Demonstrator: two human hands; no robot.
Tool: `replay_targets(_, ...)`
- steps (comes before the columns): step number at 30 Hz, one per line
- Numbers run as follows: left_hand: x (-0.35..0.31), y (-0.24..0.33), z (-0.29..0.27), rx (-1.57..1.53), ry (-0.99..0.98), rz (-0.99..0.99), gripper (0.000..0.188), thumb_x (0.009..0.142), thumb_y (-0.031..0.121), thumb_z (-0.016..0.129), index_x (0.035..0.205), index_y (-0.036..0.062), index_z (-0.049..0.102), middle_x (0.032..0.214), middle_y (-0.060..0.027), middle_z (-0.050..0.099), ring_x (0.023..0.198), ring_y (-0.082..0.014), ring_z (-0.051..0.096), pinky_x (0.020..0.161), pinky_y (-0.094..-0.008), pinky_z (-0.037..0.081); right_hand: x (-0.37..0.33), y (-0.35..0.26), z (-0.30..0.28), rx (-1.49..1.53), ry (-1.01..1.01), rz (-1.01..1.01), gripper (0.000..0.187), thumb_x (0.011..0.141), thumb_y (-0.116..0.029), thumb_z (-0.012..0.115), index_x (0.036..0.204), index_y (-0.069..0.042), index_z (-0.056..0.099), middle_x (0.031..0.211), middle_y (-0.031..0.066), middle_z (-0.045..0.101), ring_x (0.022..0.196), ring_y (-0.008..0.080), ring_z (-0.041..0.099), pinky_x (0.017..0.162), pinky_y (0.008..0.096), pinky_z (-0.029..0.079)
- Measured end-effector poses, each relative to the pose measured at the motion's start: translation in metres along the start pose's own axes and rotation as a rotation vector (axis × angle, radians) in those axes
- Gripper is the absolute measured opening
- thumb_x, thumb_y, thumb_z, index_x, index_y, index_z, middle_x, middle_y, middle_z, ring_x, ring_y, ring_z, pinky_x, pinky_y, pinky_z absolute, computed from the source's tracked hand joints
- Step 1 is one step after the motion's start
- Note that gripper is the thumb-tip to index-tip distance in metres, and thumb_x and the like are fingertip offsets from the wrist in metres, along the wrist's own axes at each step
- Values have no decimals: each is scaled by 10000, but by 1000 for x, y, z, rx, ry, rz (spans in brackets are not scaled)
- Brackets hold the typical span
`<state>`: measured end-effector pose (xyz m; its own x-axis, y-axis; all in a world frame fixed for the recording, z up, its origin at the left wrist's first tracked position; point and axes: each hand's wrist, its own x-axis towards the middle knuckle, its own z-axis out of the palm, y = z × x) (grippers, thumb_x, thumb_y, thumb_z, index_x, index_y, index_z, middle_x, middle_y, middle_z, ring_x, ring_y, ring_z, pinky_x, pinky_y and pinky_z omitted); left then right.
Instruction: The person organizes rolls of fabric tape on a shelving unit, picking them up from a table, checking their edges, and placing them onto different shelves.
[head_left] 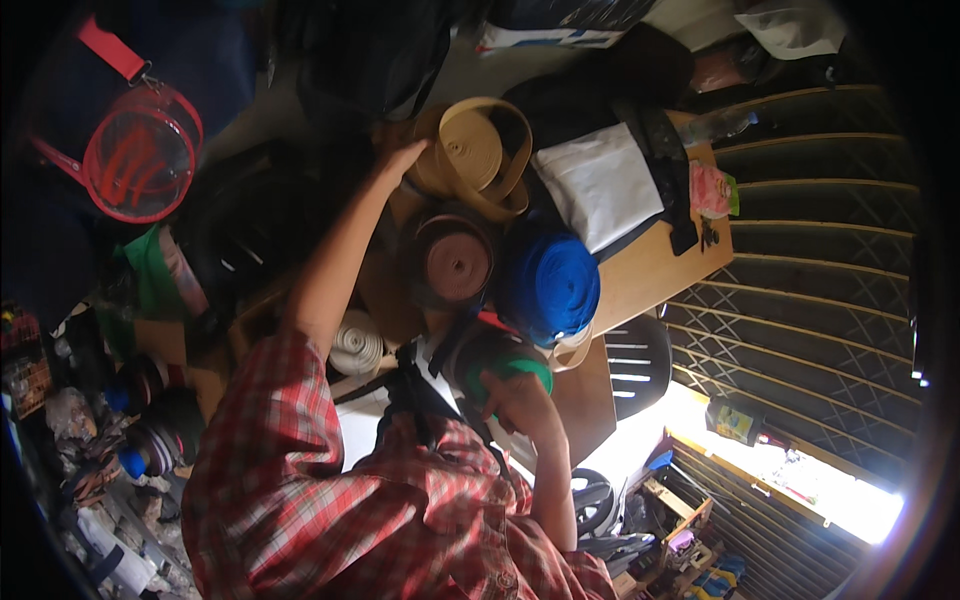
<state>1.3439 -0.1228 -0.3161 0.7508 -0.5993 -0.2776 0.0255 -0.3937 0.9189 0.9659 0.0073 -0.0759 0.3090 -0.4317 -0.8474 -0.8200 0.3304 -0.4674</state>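
My left arm stretches far forward, and my left hand (405,157) grasps the left side of a tan roll of webbing (470,150); most of its fingers are hidden in shadow and behind the roll. A loose loop of the tan strap stands out around that roll. Nearer me, my right hand (520,402) has its fingers curled on a green roll of webbing (530,370). Between the two hands sit a brown roll (459,264) and a large blue roll (566,285), side by side.
A wooden table (655,262) carries a folded white packet (600,185) and a pink packet (710,190). A cream roll (357,343) lies by my left upper arm. A clear red-trimmed round case (143,155) is at far left. A slatted shutter (800,270) is at right.
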Motion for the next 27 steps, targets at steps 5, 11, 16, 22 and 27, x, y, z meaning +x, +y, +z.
replay_targets(5, -17, 24, -3, 154, 33, 61, 675, 683, 248, 800, 1242, 5, 511, 1203, -151, 575, 1058, -253, 587, 871, -358, 496, -5, -15, 2, -55, 56, -35, 510, 927, -317, 538, 573, 25, 670, 422, 57, 522, 328, 102, 436, 377, 261, 351)
replay_targets(11, 13, -3, 3, -74, -31, -208, 676, 659, 245, 831, 1189, -59, 543, 1142, -181, 608, 1002, -248, 613, 852, -362, 501, -8, -18, 3, -56, 75, -92, 496, 920, -317, 546, 594, 31, 682, 445, 57, 548, 336, 111, 447, 393, 265, 372)
replay_targets(16, 14, 0, 0, -59, 16, -69, 596, 637, 198, 837, 1117, -62, 598, 1080, -173, 643, 960, -231, 628, 828, -344, 500, -10, -23, 3, -76, 85, -95, 494, 916, -324, 552, 597, 29, 685, 463, 60, 567, 340, 116, 458, 400, 266, 387)
replay_targets(22, -32, 64, -14, -139, -71, -111, 586, 620, 171, 832, 1108, -60, 603, 1075, -164, 646, 957, -225, 628, 822, -335, 499, -10, -20, 4, -73, 88, -56, 486, 909, -348, 559, 599, -1, 697, 397, 67, 499, 361, 145, 508, 436, 282, 421)
replay_targets(27, -46, 87, -12, -135, -118, -148, 616, 621, 170, 830, 1136, -51, 574, 1094, -159, 630, 978, -230, 618, 822, -338, 499, -13, -21, 5, -76, 112, -80, 493, 914, -348, 552, 601, 5, 695, 394, 63, 492, 359, 148, 506, 440, 285, 424)
